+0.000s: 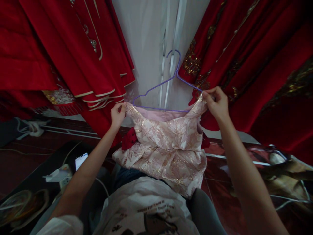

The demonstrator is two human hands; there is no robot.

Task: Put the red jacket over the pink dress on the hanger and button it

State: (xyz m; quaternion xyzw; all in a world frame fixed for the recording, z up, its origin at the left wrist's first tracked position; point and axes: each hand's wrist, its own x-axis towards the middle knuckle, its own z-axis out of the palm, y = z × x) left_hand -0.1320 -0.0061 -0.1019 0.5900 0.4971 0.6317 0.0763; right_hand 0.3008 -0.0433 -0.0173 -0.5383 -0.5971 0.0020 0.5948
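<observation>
A small pink dress (168, 147) with gold leaf brocade and dark red bows at its sides hangs in front of me. My left hand (117, 114) pinches its left shoulder strap. My right hand (216, 103) grips the right shoulder strap together with the end of a purple wire hanger (160, 85). The hanger sits tilted behind the neckline, its hook pointing up toward the white wall. The dress's hem rests on my lap.
Red velvet garments with gold embroidery hang at left (73, 49) and right (256, 65), leaving a narrow white wall gap (146, 39). A phone (80, 160), cables and papers lie low left. A metal frame (276, 156) shows at right on dark red floor.
</observation>
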